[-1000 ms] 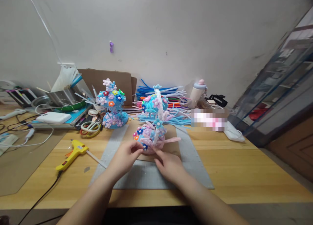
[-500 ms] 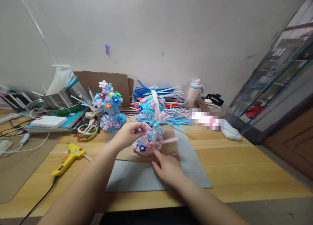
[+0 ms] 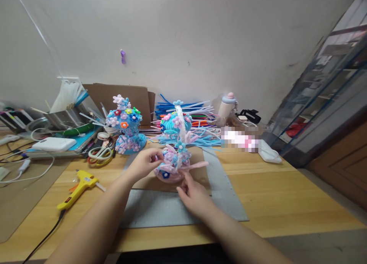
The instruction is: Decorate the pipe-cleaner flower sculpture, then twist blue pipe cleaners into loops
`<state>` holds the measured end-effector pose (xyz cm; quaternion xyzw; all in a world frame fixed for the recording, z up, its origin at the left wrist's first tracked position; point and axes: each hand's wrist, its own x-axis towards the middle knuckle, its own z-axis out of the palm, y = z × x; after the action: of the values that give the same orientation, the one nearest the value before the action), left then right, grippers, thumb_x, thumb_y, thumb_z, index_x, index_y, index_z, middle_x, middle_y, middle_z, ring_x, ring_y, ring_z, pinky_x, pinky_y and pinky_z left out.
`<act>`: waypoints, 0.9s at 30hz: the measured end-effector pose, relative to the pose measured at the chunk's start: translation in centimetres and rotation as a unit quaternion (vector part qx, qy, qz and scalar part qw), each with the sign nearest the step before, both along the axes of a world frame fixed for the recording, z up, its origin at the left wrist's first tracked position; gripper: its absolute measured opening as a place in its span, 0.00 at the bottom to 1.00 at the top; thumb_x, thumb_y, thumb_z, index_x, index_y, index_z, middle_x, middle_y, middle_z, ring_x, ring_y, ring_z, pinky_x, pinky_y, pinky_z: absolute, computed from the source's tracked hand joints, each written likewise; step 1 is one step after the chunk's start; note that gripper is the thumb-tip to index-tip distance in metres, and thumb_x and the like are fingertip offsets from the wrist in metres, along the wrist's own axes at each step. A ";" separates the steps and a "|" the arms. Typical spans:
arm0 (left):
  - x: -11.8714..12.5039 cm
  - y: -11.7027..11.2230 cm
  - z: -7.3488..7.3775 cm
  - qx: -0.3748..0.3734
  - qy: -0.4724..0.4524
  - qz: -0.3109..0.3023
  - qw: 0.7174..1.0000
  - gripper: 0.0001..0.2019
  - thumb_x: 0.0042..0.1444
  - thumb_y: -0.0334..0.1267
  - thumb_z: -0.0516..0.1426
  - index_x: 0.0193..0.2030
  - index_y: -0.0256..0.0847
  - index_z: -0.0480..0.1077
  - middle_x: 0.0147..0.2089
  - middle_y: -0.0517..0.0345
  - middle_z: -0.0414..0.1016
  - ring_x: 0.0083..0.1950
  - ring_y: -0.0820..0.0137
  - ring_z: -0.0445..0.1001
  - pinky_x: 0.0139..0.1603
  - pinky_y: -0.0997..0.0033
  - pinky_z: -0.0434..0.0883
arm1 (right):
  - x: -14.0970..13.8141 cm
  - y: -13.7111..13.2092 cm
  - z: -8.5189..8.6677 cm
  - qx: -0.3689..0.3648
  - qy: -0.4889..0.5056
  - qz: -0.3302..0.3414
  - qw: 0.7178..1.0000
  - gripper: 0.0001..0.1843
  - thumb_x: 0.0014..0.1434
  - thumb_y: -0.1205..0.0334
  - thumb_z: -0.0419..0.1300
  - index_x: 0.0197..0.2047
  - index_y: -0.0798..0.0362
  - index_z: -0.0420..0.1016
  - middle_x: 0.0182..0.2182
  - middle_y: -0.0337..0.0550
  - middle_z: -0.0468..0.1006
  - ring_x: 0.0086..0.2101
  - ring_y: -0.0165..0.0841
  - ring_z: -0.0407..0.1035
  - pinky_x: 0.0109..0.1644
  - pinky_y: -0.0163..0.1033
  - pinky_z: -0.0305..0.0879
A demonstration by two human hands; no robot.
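Note:
A fuzzy pipe-cleaner ornament (image 3: 172,168) stands on a brown cardboard piece (image 3: 200,182). Its round pink base carries pink, blue and dark-blue flowers, and a white fuzzy arch (image 3: 181,126) rises above it. At its left side my left hand (image 3: 145,162) has curled fingers near the flowers; whatever lies between the fingertips is hidden. My right hand (image 3: 196,195) reaches the front right of the base with its index finger, thumb held apart. A pink fuzzy strip (image 3: 199,165) sticks out to the right of the base, above that hand.
A grey mat (image 3: 155,214) lies under the cardboard. To the left are a yellow glue gun (image 3: 77,187), scissors (image 3: 100,153) and a white power bank (image 3: 54,144). Behind stand another flowered ornament (image 3: 126,122), loose pipe cleaners (image 3: 205,140) and a bottle (image 3: 227,107).
My left hand has drawn slightly left and down from the flowers, uncovering more of them. My right index finger has bent a little and shifted lower along the base. The camera view has shifted slightly.

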<state>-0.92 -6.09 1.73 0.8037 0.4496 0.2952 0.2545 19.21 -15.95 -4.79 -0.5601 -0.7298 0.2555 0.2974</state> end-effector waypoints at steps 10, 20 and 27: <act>0.1 1.7 -2.7 -0.077 0.031 0.010 0.996 0.11 0.48 0.43 0.56 0.29 0.37 0.73 0.22 0.62 0.70 0.24 0.72 0.66 0.23 0.77 0.59 | -0.2 0.0 0.1 0.004 -0.015 -0.002 1.000 0.29 0.57 0.63 0.51 0.61 0.50 0.52 0.30 0.37 0.74 0.29 0.32 0.68 0.32 0.34 0.56; 1.0 3.1 -1.7 -0.023 0.112 -0.037 0.993 0.06 0.44 0.36 0.57 0.28 0.41 0.75 0.24 0.61 0.71 0.26 0.71 0.65 0.26 0.76 0.57 | 0.1 0.0 0.2 0.023 -0.121 0.008 0.992 0.28 0.58 0.62 0.50 0.62 0.51 0.55 0.42 0.45 0.77 0.38 0.35 0.71 0.39 0.37 0.60; 2.1 4.2 -1.5 -0.016 0.158 -0.083 0.984 0.09 0.39 0.41 0.61 0.28 0.41 0.76 0.24 0.61 0.71 0.27 0.70 0.65 0.25 0.76 0.55 | -0.1 0.1 0.4 0.029 -0.161 0.024 0.986 0.29 0.58 0.63 0.49 0.63 0.50 0.55 0.51 0.47 0.71 0.47 0.40 0.68 0.47 0.41 0.61</act>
<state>1.20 -1.87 0.24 0.8706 0.4206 0.1351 0.2165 19.15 -15.85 -4.43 -0.5674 -0.7885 0.1478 0.1856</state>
